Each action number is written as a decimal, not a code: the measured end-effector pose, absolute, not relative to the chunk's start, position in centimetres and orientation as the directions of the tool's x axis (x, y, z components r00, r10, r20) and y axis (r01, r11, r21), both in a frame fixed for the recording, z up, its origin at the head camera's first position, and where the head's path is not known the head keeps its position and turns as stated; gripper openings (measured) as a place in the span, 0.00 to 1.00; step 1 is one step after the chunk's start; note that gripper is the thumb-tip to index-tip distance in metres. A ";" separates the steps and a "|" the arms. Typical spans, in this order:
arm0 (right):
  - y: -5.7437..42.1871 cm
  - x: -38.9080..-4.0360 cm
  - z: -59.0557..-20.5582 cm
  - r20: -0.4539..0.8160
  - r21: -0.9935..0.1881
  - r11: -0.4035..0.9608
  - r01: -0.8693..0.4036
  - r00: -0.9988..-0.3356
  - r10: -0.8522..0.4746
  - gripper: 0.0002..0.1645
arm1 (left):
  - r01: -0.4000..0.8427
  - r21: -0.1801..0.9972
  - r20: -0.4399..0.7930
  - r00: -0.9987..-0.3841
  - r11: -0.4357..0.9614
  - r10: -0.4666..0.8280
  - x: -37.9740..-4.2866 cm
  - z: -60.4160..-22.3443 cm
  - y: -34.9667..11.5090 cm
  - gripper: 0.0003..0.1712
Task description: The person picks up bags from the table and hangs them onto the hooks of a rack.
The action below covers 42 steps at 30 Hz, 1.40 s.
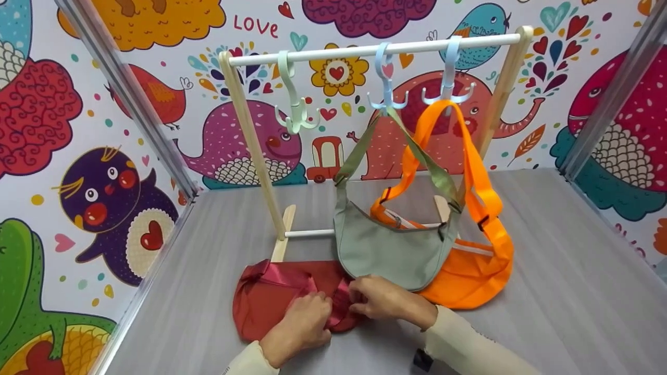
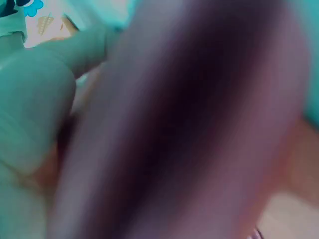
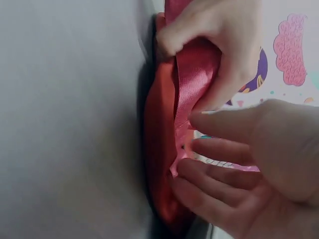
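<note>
A red bag with a shiny red strap lies on the grey tabletop. My left hand grips the strap near the bag's front edge; the right wrist view shows the thumb of this left hand over the strap. From the right, my right hand reaches to the bag, its loosely bent fingertips at the strap, with a gap between thumb and index finger. The left wrist view is mostly filled by a blurred dark band.
Behind stands a wooden rack with a white rail. A green hook hangs from it. Two blue hooks carry a grey-green bag and an orange bag, both hanging down close by my right hand. Patterned walls enclose the table.
</note>
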State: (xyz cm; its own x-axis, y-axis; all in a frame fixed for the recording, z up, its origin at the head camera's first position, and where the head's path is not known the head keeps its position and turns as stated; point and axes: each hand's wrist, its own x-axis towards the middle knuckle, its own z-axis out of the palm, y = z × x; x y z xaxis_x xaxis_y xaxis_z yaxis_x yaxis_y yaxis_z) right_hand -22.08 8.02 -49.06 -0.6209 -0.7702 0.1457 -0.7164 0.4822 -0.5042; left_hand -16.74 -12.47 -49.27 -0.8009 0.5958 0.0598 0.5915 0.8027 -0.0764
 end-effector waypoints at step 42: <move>9.5 -23.1 -50.1 0.493 -0.224 0.662 -0.716 -0.669 -0.556 0.15 | 0.229 0.313 0.363 -0.925 0.921 0.107 -17.9 -44.3 -17.6 0.15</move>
State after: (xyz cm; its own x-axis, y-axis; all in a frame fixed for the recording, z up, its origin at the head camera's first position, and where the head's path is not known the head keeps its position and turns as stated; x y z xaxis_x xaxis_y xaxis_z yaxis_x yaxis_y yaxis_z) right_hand -23.15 9.53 -50.08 -0.6689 -0.5564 0.4929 -0.7156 0.6615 -0.2243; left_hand -17.86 -17.61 -44.30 -0.9255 0.1069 0.3634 0.2295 0.9215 0.3134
